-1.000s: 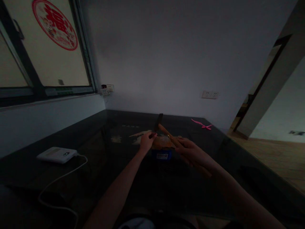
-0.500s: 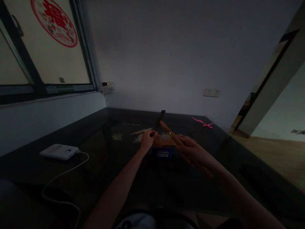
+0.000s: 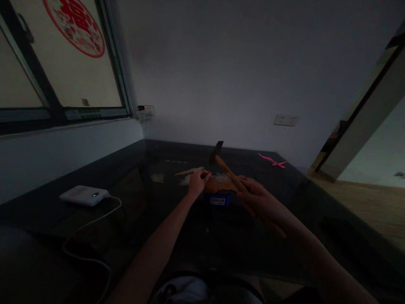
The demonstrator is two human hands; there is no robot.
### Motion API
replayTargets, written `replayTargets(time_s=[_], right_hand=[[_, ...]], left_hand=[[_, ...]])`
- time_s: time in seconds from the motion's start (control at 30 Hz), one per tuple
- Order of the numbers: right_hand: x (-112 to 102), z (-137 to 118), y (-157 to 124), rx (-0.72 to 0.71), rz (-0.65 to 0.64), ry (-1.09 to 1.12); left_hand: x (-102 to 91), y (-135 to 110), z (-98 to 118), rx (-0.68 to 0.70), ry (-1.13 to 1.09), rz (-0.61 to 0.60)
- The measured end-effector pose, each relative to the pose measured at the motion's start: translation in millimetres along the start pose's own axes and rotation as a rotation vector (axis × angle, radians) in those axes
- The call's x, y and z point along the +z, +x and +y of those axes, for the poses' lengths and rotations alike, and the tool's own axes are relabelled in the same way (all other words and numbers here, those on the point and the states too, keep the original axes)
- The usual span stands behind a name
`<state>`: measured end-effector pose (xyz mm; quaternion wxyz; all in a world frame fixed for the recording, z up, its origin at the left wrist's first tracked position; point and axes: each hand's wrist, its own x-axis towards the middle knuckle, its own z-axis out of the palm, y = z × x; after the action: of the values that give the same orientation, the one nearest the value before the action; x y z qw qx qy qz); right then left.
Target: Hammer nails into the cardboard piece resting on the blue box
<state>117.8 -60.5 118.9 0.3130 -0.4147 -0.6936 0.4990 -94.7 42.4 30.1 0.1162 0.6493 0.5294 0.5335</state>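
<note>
My right hand (image 3: 257,195) is wrapped round the wooden handle of a hammer (image 3: 228,169). The hammer's dark head is raised over the far side of a brown, rough-topped piece (image 3: 220,183) that looks like wood. This piece rests on a blue box (image 3: 217,199) with a small pale label. At the piece's left edge, my left hand (image 3: 198,181) has its fingers pinched together around something small and dark, too dim to name. Pale scraps (image 3: 186,175) lie on the table just beyond my left hand.
On the left of the dark table (image 3: 126,236) lies a white power bank (image 3: 85,195) with a white cable (image 3: 90,220) trailing towards me. A pink ribbon-like strip (image 3: 274,162) lies near the far right corner. Behind stands the wall with sockets (image 3: 286,120).
The view has shifted slightly, so the whole scene sits a little differently. Hammer and both hands keep nearly the same places relative to the brown piece.
</note>
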Motion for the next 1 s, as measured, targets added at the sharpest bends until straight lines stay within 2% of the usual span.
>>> replayTargets(time_s=[0.13,0.37,0.53,0.77,1.0], right_hand=[[1.1,4.5,1.5,0.063,-0.064,-0.009],[1.0,-3.4,-3.4,0.032,0.007,-0.018],[2.9,5.1,1.7,0.051,-0.063,-0.009],[-0.3,-2.3,-4.5,-0.004,0.01,-0.033],[2.8,4.4,-0.2,0.071,-0.047,-0.025]], left_hand=[[-1.6,-0.6,1.2,-0.022,0.007,-0.019],[0.4,0.2,-1.7,-0.008,-0.051,-0.029],[-1.1,1.3,-2.0,-0.011,0.026,-0.044],[1.8,2.5,-6.1,-0.008,-0.021,-0.046],[0.4,2.3,-6.1,-0.038,0.004,-0.056]])
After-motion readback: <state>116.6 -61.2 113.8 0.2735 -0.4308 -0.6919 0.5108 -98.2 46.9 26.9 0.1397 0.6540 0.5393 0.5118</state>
